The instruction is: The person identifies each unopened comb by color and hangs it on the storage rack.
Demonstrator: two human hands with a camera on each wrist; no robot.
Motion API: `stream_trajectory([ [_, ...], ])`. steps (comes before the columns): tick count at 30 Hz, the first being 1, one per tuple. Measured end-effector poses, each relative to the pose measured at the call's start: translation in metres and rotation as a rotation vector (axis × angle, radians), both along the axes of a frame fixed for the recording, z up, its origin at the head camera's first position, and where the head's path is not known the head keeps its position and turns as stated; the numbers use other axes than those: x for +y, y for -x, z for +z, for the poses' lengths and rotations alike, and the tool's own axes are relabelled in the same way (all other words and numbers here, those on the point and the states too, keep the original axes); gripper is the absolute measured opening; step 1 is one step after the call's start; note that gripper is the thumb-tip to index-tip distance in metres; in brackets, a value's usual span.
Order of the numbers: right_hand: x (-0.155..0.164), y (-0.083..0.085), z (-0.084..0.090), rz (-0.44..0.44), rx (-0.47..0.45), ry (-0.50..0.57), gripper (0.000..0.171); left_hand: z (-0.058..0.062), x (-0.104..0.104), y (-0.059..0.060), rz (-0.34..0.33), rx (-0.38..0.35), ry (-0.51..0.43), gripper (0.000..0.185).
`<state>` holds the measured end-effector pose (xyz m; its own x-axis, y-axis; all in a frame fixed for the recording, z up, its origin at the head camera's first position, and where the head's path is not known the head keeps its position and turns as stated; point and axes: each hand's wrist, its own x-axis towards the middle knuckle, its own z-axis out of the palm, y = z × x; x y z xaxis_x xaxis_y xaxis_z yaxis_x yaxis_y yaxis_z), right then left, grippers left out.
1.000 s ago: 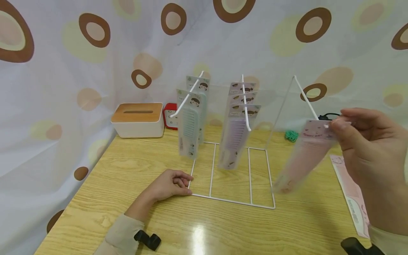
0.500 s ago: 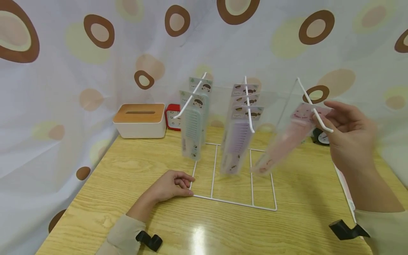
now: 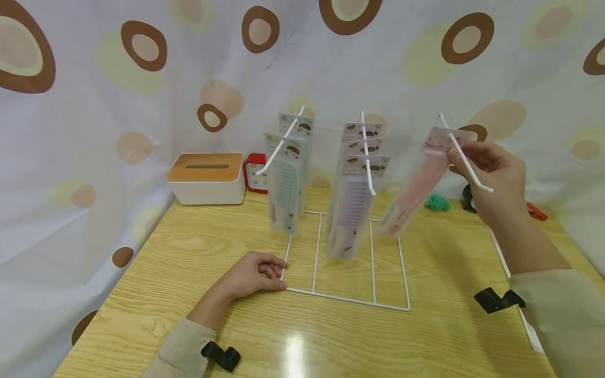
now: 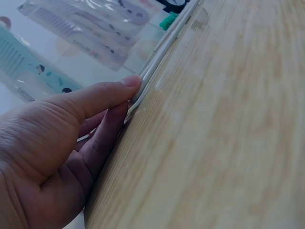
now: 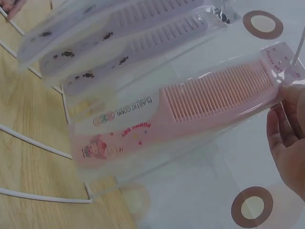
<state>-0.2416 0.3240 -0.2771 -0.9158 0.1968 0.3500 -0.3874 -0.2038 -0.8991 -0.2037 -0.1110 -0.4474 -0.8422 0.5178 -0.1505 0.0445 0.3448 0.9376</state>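
A white wire display rack [image 3: 345, 299] stands on the wooden table with three slanting pegs. Green combs [image 3: 282, 189] hang on the left peg, purple combs [image 3: 352, 205] on the middle one. My right hand [image 3: 491, 173] pinches the top of a packaged pink comb [image 3: 418, 184] [image 5: 190, 105], which is threaded on the right peg [image 3: 465, 160] near its upper end and tilts down to the left. My left hand [image 3: 257, 273] [image 4: 71, 138] rests on the table, fingers curled, thumb and fingers on the rack's front left base corner.
A tissue box [image 3: 205, 177] with a wooden lid and a red clock [image 3: 252, 172] stand at the back left. A green hair tie [image 3: 437, 202] and a black object lie behind the rack on the right. Another packaged comb lies by my right sleeve. A patterned curtain surrounds the table.
My right hand has carried the pink comb from the peg's lower tip up along the peg toward the back. The left hand has stayed at the rack's corner.
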Motion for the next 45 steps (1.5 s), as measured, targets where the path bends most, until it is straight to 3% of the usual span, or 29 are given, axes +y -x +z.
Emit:
stream_trajectory([
  [7,0.011,0.004,-0.006,0.023,-0.073,-0.091,0.026,-0.001,-0.001,-0.001,0.001,-0.005,0.002,0.044],
  [14,0.034,-0.006,-0.016,0.145,-0.098,-0.181,0.035,0.0,-0.004,0.0,0.002,0.008,0.012,0.044],
  [19,0.055,-0.01,-0.029,0.066,-0.201,-0.472,0.036,-0.001,-0.003,0.001,0.005,0.016,0.007,0.043],
  [23,0.075,-0.013,-0.05,0.075,-0.219,-0.599,0.034,-0.002,-0.003,0.001,0.004,0.011,-0.003,0.043],
  [28,0.11,-0.017,-0.08,0.031,-0.22,-0.884,0.038,-0.002,-0.002,0.001,0.006,0.012,0.001,0.043],
  [30,0.126,-0.019,-0.091,0.008,-0.232,-0.951,0.04,-0.001,-0.002,0.002,0.006,0.015,0.007,0.043],
  [41,0.195,-0.026,-0.144,-0.091,-0.141,-1.119,0.05,-0.001,0.0,0.002,0.002,0.002,0.007,0.044],
  [45,0.211,-0.03,-0.157,-0.09,-0.213,-1.196,0.058,-0.001,0.0,0.001,0.002,0.001,0.004,0.044],
])
